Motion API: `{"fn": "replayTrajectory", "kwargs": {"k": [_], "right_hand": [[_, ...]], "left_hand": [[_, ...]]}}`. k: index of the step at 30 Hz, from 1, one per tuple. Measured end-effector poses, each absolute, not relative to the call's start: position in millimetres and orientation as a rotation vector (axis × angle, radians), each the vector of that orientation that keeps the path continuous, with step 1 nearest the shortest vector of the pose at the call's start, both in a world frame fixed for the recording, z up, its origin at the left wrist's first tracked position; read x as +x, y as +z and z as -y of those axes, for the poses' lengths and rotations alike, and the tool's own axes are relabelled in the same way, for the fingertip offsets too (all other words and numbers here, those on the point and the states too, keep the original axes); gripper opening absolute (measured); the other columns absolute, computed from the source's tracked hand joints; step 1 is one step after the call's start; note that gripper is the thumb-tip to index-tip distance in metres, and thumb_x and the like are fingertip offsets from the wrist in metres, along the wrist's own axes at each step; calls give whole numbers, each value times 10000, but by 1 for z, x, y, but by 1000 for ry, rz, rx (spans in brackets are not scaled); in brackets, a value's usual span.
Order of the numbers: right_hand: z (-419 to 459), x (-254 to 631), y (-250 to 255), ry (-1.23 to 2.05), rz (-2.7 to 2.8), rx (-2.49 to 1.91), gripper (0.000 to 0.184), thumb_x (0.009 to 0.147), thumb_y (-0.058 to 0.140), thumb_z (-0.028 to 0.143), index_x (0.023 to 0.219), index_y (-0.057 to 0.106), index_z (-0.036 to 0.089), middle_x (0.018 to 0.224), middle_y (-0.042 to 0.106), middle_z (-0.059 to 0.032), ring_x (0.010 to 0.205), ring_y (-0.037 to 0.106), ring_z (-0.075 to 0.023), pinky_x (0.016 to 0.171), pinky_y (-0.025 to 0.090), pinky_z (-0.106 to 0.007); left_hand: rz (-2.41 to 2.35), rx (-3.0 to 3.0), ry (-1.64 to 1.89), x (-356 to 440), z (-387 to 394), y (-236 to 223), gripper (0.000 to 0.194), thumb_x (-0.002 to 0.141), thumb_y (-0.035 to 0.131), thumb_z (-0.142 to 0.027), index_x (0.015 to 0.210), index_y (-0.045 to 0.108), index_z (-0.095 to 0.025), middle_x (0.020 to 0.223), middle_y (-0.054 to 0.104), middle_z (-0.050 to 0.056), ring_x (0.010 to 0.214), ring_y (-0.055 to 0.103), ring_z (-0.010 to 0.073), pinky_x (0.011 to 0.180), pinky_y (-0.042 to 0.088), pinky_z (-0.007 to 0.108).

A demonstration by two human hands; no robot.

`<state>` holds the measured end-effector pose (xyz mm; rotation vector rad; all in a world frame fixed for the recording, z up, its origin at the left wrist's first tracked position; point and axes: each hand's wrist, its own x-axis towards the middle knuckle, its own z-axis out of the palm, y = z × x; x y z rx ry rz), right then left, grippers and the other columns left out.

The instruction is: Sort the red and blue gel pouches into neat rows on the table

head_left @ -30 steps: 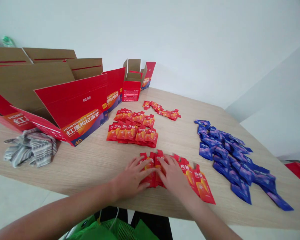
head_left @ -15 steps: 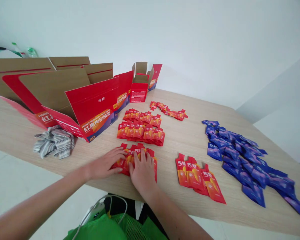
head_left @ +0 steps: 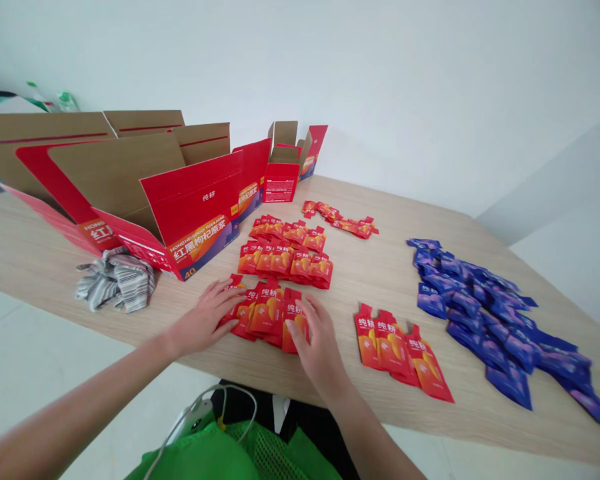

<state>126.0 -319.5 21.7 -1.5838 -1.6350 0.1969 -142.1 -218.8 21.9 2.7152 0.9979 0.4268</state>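
A front row of overlapping red sachets lies on the table between my two hands. My left hand rests at the row's left end, its outstretched fingers over the leftmost sachet. At the other end, the spread thumb and fingers of my right hand touch the rightmost sachet. Just behind lie more rows of red sachets, stacked and overlapping. A smaller group of red sachets lies to the right of my right hand.
Open red cartons stand along the left, with a smaller carton at the back. A striped grey cloth lies by their front. Blue-purple sachets are heaped at right, and some red sachets lie farther back.
My right hand has moved off the middle of the front row to its right end, uncovering the sachets there. My left hand has shifted slightly left, and the row looks more spread out.
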Motion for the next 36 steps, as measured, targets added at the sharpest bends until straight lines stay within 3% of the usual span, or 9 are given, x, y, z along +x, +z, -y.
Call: {"fn": "replayTrajectory", "kwargs": {"k": [4,9,14,18,22,31,36], "right_hand": [[352,175,12,-38,1544,-1802,521,979,439,564,1260,639,175,1385,553,-194,1299,506,-328,1065,434,-572],[382,250,1,-371,1366,-2253,629,969,367,593,1324,629,144,1515,407,-237,1405,338,-444,1055,345,-690],[382,257,-4,-218,1321,-2579,602,960,402,565,1380,607,186,1477,478,-230,1343,423,-449,1011,377,-673],[360,203,6,-63,1451,-2593,590,954,502,491,1438,557,159,1518,445,-230,1386,380,-468,1075,317,-648],[339,152,17,73,1571,-2483,613,955,491,535,1445,551,172,1533,427,-233,1399,358,-495,1062,306,-672],[346,173,22,68,1574,-2169,607,971,400,562,1386,574,155,1448,514,-207,1352,451,-369,1082,386,-563],[366,208,3,9,1558,-2134,566,968,395,542,1270,645,134,1367,567,-205,1272,521,-337,1077,425,-522]], "left_hand": [[-1000,2753,577,-139,228,23,449,994,448,-402,1402,529,-234,1470,537,94,1405,433,285,1192,341,518],[-1019,2724,734,-148,230,11,432,997,452,-402,1389,539,-242,1432,573,89,1315,534,242,1164,399,443],[-1008,2707,679,-151,226,-2,385,994,438,-429,1274,648,-267,1404,602,69,1313,539,255,1143,431,434],[-1011,2740,613,-149,226,1,379,994,423,-416,1211,693,-261,1382,616,82,1303,548,266,1129,446,438],[-1014,2743,597,-148,227,2,372,995,420,-387,1228,684,-266,1380,618,78,1307,544,264,1132,443,440],[-1004,2710,710,-146,231,6,374,1000,437,-376,1289,628,-233,1411,588,92,1322,527,251,1149,424,443],[-1310,2482,907,-139,233,15,428,992,408,-433,1284,604,-189,1357,602,128,1262,565,264,1125,445,473]]}}
